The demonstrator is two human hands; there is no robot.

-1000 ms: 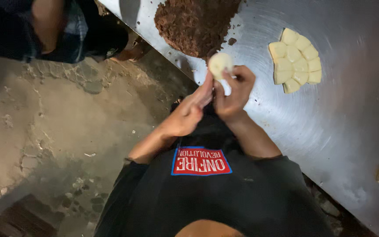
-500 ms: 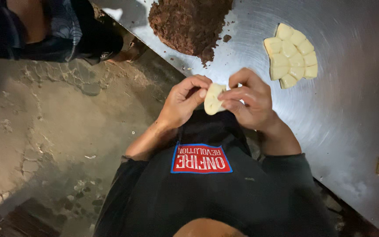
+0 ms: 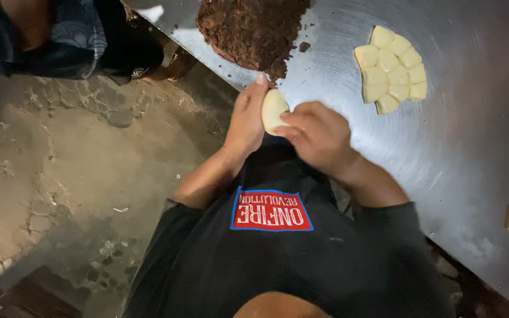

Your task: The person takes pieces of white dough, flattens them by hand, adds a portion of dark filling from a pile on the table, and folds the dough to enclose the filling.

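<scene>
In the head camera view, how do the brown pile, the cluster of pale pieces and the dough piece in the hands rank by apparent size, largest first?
1. Brown pile, though cut off at the top edge.
2. Cluster of pale pieces.
3. Dough piece, held between left hand and right hand; fingers partly hide it, and it sits nearer the camera.

A pale, cream-coloured dough piece (image 3: pixel 273 110) — smooth, rounded and slightly oval — stands nearly on edge, lifted above the near edge of the steel desk (image 3: pixel 478 135). It sits pinched between the two hands, just below the heap of dark brown crumbly filling (image 3: pixel 248 29).
</scene>
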